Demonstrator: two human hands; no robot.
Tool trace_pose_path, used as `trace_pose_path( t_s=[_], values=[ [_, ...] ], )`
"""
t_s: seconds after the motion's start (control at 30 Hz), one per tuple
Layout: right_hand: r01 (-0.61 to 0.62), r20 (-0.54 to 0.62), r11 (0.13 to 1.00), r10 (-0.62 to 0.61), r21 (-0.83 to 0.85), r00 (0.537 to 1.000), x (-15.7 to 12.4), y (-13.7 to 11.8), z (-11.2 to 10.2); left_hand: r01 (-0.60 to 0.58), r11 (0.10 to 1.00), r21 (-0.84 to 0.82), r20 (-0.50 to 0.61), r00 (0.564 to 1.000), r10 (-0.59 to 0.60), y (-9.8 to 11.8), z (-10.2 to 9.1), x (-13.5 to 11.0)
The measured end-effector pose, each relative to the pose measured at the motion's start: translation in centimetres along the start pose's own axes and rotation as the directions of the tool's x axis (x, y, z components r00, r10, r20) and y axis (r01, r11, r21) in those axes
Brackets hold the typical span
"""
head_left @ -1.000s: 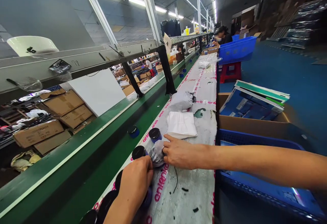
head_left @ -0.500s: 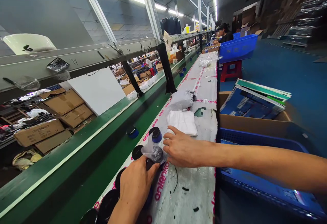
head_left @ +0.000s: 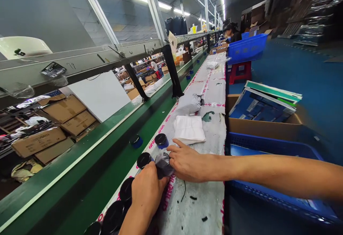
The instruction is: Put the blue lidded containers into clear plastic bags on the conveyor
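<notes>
Clear plastic bag [head_left: 163, 165], now bunched tight instead of spread loose, on the white-covered table [head_left: 198, 206] among black-lidded jars [head_left: 144, 160]. Left hand [head_left: 147, 192] and right hand [head_left: 187, 163] both closed narrow on it, gripping together.

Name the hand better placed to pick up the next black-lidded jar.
Left, probably: the left hand sits beside the row of jars, while the right hand is across the plastic bag from them.

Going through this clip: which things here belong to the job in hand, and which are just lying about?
In use: left hand, right hand, the plastic bag both touch, black-lidded jars beside them.
Lying about: folded white cloth, crumpled plastic bag, cardboard box of blue booklets, blue plastic crate.
</notes>
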State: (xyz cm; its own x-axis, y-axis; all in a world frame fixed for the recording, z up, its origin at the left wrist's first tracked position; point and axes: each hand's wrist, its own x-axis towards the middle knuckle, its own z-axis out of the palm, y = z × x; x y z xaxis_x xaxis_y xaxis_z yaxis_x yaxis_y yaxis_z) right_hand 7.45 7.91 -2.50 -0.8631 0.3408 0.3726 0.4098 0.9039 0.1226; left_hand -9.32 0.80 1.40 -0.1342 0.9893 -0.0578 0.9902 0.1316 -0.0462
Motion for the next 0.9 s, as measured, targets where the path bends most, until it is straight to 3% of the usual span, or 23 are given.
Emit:
trace_pose_path(
  t_s=[0.2, 0.33, 0.47, 0.6, 0.73, 0.83, 0.9],
  values=[
    [-0.054, -0.067, 0.995, 0.059, 0.081, 0.996, -0.3, 0.1, -1.3, 0.039, 0.990, -0.135, 0.030, 0.999, -0.035, -0.2, -0.8, 0.2],
    [-0.069, -0.128, 0.987, 0.088, 0.147, 0.988, -0.3, 0.5, -2.6, -0.043, 0.973, -0.225, 0.061, 0.996, 0.058, -0.8, -1.3, 0.0],
    [-0.148, -0.177, 0.988, 0.153, 0.038, 0.972, 0.2, 1.2, -3.0, -0.107, 0.973, -0.205, 0.044, 0.992, 0.118, -1.0, -1.6, -0.3],
    [-0.222, -0.203, 0.974, 0.210, -0.038, 0.956, 0.8, 1.8, -3.0, -0.030, 0.986, -0.166, -0.005, 1.000, 0.029, -0.6, -2.2, -0.6],
    [-0.269, -0.173, 0.963, 0.270, 0.026, 0.947, 0.9, 2.5, -4.1, -0.001, 0.992, -0.125, -0.003, 1.000, 0.000, -0.2, -2.8, -1.1],
    [-0.399, -0.172, 0.913, 0.407, 0.081, 0.897, 0.5, 4.1, -5.7, 0.057, 0.988, -0.145, -0.081, 0.994, -0.069, -0.2, -2.6, -1.5],
    [-0.506, -0.180, 0.858, 0.513, 0.086, 0.839, -0.2, 5.6, -6.6, -0.029, 0.979, -0.200, -0.196, 0.980, -0.011, -0.3, -1.9, -1.7]
  ],
)
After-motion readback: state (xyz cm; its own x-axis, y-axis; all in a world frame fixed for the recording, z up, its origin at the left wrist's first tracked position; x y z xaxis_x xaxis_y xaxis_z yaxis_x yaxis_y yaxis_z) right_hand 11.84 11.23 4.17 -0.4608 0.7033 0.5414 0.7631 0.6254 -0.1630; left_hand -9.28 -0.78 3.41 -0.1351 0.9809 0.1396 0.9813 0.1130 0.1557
